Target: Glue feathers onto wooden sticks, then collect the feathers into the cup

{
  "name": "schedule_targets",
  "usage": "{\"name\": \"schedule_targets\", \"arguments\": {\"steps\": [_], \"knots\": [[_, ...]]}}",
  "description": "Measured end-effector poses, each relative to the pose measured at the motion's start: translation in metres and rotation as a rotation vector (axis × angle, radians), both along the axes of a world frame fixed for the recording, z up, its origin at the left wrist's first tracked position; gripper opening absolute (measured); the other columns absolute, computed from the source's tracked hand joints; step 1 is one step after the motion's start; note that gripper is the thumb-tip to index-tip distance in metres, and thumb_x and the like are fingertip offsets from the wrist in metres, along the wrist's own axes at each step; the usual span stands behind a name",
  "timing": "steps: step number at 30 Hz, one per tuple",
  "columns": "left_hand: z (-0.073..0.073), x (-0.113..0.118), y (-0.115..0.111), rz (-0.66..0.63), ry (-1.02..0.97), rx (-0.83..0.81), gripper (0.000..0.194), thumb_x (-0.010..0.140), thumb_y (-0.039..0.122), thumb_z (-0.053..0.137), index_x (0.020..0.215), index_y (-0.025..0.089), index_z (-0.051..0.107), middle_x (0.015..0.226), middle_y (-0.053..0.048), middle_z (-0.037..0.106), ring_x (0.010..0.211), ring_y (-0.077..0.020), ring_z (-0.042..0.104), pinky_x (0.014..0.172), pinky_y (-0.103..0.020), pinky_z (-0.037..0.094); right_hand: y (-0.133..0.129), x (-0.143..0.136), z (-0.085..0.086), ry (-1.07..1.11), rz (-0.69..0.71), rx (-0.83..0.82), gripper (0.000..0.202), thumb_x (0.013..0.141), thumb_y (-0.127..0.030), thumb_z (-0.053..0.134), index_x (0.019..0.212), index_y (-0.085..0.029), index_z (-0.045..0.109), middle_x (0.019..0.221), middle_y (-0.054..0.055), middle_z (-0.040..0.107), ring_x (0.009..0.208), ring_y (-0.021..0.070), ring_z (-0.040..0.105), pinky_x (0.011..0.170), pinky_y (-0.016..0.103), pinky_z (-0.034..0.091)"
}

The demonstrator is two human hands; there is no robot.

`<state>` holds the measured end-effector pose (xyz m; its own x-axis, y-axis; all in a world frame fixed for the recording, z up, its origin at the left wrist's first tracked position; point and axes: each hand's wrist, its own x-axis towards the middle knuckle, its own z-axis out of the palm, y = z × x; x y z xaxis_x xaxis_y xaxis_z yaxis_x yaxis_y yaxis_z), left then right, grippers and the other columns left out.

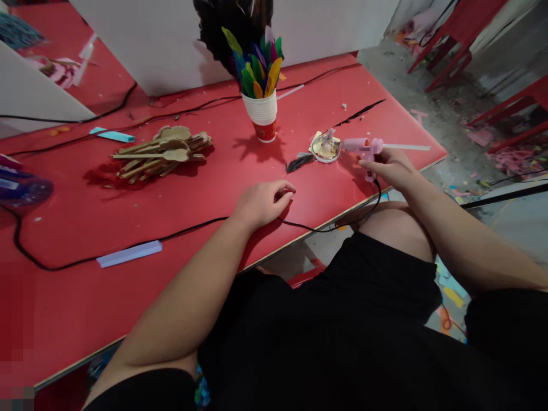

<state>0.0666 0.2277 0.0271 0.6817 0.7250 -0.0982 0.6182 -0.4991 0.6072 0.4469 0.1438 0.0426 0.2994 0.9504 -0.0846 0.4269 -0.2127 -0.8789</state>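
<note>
My right hand (396,168) is closed around the handle of a pink hot glue gun (362,148). A white glue stick (406,147) juts from its back, and its nozzle points left over a small round dish (325,148) crusted with glue. My left hand (263,202) rests on the table near the front edge, fingers loosely curled with a small gap to the thumb, and nothing visible in it. Just beyond it lies a small dark feather (298,162). A longer black feather (359,113) lies behind the dish.
A paper cup (261,114) of colourful and black feathers stands at the back of the red table (192,200). Wooden spoons (165,151) are piled to the left. A black cord (192,227) crosses the front, beside a pale purple strip (129,254). Red stools (462,43) stand at right.
</note>
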Motion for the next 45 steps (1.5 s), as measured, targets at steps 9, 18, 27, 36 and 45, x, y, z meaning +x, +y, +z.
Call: {"name": "schedule_targets", "arguments": {"steps": [9,18,27,36,45], "knots": [[-0.001,-0.001,0.0,-0.002,-0.005,0.0,0.034,0.107,0.04,0.061,0.13,0.029,0.084,0.119,-0.008,0.088,0.108,-0.0294,0.078,0.094,-0.041,0.058,-0.002,-0.004,0.01,-0.372,0.106,0.005,0.041,0.076,-0.058,0.097,0.078,-0.027,0.071,0.07,0.002,0.064,0.074,0.0224,0.06,0.066,0.036,0.047],[0.0,0.0,0.0,-0.014,-0.002,0.003,0.034,0.106,0.039,0.062,0.13,0.03,0.085,0.119,-0.007,0.088,0.108,-0.0297,0.078,0.094,-0.04,0.057,-0.01,-0.003,0.014,-0.169,0.08,0.009,0.034,0.081,-0.053,0.097,0.085,-0.024,0.079,0.067,-0.001,0.061,0.065,0.018,0.057,0.058,0.033,0.05],[0.0,0.0,0.001,-0.014,0.005,0.004,0.035,0.105,0.039,0.062,0.13,0.03,0.084,0.119,-0.008,0.088,0.107,-0.0297,0.078,0.092,-0.041,0.057,0.004,-0.011,0.006,0.067,-0.015,-0.004,0.045,0.082,-0.066,0.095,0.089,-0.024,0.081,0.068,0.002,0.062,0.065,0.0187,0.055,0.057,0.034,0.047],[0.002,0.0,0.0,-0.016,0.016,0.002,0.036,0.106,0.039,0.061,0.131,0.029,0.084,0.117,-0.008,0.087,0.107,-0.0295,0.078,0.093,-0.041,0.057,0.011,-0.014,-0.002,0.161,-0.038,0.027,0.041,0.088,-0.064,0.092,0.088,-0.025,0.077,0.077,0.004,0.07,0.076,0.0239,0.067,0.067,0.04,0.057],[0.001,-0.001,0.0,-0.03,0.02,0.009,0.037,0.105,0.04,0.061,0.133,0.028,0.084,0.118,-0.008,0.087,0.105,-0.0288,0.078,0.091,-0.04,0.057,0.006,-0.003,0.003,0.159,-0.047,0.033,0.042,0.091,-0.064,0.091,0.1,-0.024,0.084,0.08,0.003,0.073,0.072,0.0185,0.061,0.065,0.033,0.054]]}}
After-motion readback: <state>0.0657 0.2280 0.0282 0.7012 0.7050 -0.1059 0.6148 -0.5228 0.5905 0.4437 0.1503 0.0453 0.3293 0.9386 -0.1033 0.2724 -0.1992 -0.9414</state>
